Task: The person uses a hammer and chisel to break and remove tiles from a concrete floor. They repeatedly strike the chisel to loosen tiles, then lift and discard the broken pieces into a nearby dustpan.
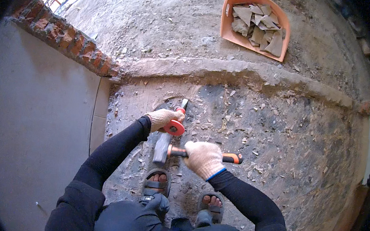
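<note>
My left hand (163,118), in a knitted work glove, grips a cold chisel by its red grip. The flat steel blade (185,103) points away from me, and the round red hand guard (174,128) faces my body. Around the black and orange handle of a club hammer (161,149) my right hand (204,159) is closed, gloved as well. The grey hammer head lies just on my side of the chisel's guard, a small gap apart as seen from above. Whether the blade tip touches the floor cannot be told.
Rubble chips litter the rough floor (269,137). A raised mortar ridge (209,66) crosses ahead of me. Beyond it stands an orange plastic scoop-shaped basket (225,29) holding broken tile pieces (258,25). A plastered wall (46,102) with a broken brick edge (68,39) rises at left. My sandalled feet (157,183) are below.
</note>
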The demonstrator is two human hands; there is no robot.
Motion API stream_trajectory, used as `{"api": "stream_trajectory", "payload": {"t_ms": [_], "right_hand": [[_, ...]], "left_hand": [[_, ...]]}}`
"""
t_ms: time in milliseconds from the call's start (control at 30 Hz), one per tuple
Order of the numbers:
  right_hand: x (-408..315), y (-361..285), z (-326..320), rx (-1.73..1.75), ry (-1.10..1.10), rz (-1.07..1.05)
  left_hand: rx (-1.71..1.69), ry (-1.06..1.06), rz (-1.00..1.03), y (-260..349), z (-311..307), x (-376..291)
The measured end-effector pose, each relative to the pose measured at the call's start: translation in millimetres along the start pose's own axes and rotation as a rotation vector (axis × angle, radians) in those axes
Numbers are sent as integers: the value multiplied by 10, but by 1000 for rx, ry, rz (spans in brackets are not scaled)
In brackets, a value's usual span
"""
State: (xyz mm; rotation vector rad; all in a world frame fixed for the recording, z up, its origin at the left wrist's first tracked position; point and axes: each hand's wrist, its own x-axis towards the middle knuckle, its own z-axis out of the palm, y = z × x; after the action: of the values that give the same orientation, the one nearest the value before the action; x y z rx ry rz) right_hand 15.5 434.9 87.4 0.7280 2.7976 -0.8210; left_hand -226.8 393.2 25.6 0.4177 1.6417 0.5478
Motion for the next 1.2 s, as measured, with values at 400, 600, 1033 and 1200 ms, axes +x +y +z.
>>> {"api": "stream_trajectory", "payload": {"t_ms": [400,600,1033,1200], "right_hand": [[-42,54,92,-35,-19,-139],[-16,103,1,-70,-54,71],[-43,107,-13,-78,-101,-139],[-40,0,-106,-64,-47,75]], "left_hand": [[-112,-96,45,-58,-49,36],[-60,0,-55,-41,-6,-5],[-186,-56,-23,15,-20,10],[-195,-57,-20,-4,-15,18]]}}
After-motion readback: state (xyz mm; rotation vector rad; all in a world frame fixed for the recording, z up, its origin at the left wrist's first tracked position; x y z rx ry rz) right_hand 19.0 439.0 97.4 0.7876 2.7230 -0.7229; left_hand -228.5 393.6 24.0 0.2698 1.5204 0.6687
